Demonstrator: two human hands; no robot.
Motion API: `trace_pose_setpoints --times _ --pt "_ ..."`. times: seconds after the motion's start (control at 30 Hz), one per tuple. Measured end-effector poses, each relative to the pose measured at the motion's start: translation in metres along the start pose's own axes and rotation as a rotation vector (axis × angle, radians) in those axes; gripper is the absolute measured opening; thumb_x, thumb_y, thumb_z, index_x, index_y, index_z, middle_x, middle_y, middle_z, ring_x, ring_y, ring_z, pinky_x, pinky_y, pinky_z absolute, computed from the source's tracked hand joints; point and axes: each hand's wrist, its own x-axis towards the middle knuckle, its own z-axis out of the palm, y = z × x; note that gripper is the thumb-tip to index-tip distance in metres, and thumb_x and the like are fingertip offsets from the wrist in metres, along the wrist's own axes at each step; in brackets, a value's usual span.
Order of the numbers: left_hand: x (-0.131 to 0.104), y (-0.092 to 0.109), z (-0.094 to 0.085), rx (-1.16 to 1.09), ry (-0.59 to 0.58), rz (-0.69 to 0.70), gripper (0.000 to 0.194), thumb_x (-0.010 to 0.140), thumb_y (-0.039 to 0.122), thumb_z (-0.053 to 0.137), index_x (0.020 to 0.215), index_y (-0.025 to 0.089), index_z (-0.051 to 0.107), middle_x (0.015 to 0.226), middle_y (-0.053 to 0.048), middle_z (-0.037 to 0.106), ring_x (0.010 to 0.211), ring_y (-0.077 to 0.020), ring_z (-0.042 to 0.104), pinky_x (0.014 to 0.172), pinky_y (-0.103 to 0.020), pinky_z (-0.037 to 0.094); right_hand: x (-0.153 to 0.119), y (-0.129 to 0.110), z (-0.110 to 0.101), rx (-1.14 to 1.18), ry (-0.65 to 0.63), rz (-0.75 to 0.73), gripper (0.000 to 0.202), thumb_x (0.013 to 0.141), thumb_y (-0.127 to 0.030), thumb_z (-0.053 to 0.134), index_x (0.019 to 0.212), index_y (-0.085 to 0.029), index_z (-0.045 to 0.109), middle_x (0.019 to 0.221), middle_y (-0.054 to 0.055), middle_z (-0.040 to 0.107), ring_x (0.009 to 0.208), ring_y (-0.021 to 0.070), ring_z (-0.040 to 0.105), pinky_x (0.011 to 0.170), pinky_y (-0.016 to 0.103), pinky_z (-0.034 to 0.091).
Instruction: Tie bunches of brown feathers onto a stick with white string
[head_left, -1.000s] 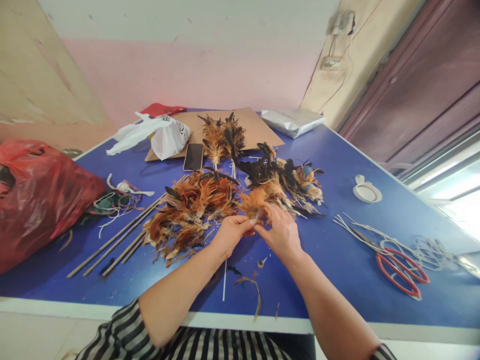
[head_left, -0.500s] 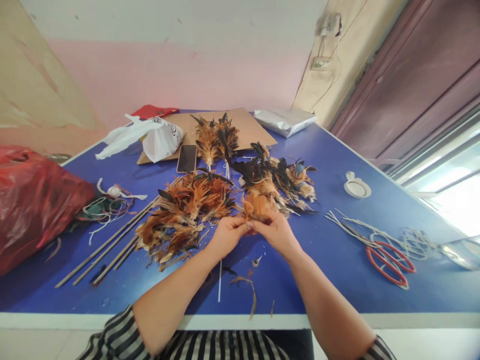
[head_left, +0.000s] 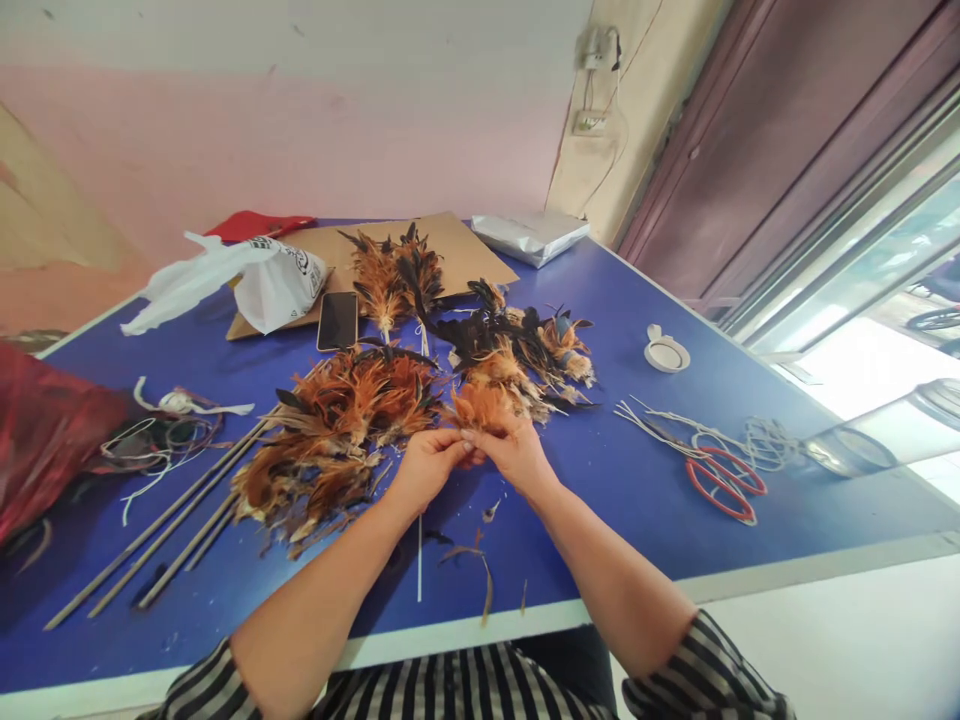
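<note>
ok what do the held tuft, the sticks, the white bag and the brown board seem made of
Tuft: feathers, soft-looking, by its wispy orange edges.
Sticks: likely wood or bamboo, dull; they are thin, straight, brownish.
White bag: seemingly thin plastic, smooth; it shows creases and dark print.
Board: probably cardboard, matt; it is flat, plain brown, straight-edged.

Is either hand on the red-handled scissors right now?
No: the scissors lie on the table to the right, while the left hand and right hand pinch the orange feather tuft.
</note>
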Motion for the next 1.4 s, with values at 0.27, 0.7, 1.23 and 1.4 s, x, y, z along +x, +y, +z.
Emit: trace_pose_setpoints --times 0.27,0.7,1.23,1.4 --pt "0.011 0.01 -0.018 -0.248 0.234 0.006 0.026 0.065 0.034 0.067 0.077 0.011 0.064 0.079 -0.01 0.069 0.07 -0.0153 0.064 0.063 -0.024 0.047 0.008 -0.025 -0.053 -0.219 0.255 0.008 0.031 0.068 -0.037 0.061 0.09 -0.016 0.067 0.079 0.004 0.066 0.067 0.0134 0.057 0.065 0.026 0.043" --pt "0.003 0.007 -0.004 -0.271 0.154 -0.071 0.025 0.065 0.034 0.067 0.075 0.011 0.062 0.077 -0.009 0.068 0.069 -0.0146 0.064 0.062 -0.023 0.047 -0.034 0.006 -0.228 -1.351 0.362 0.507 0.029 0.07 -0.037 0.05 0.087 -0.026 0.069 0.084 0.007 0.067 0.077 0.0253 0.059 0.056 0.03 0.037" --pt "0.005 0.003 -0.006 -0.244 0.162 -0.034 0.027 0.065 0.037 0.066 0.074 0.012 0.064 0.079 -0.009 0.069 0.068 -0.0144 0.064 0.062 -0.023 0.046 0.004 0.01 -0.211 -1.467 0.226 0.457 0.02 0.07 -0.027 0.052 0.073 -0.017 0.069 0.074 0.009 0.065 0.069 0.0201 0.059 0.055 0.026 0.038" --pt "0.004 0.004 -0.006 -0.28 0.154 -0.043 0.024 0.066 0.034 0.066 0.075 0.012 0.063 0.077 -0.008 0.068 0.067 -0.0135 0.064 0.06 -0.021 0.046 -0.008 -0.025 -0.23 -0.524 0.32 0.29 0.033 0.073 -0.039 0.054 0.085 -0.01 0.066 0.055 0.006 0.056 0.044 0.0088 0.044 0.043 0.026 0.029"
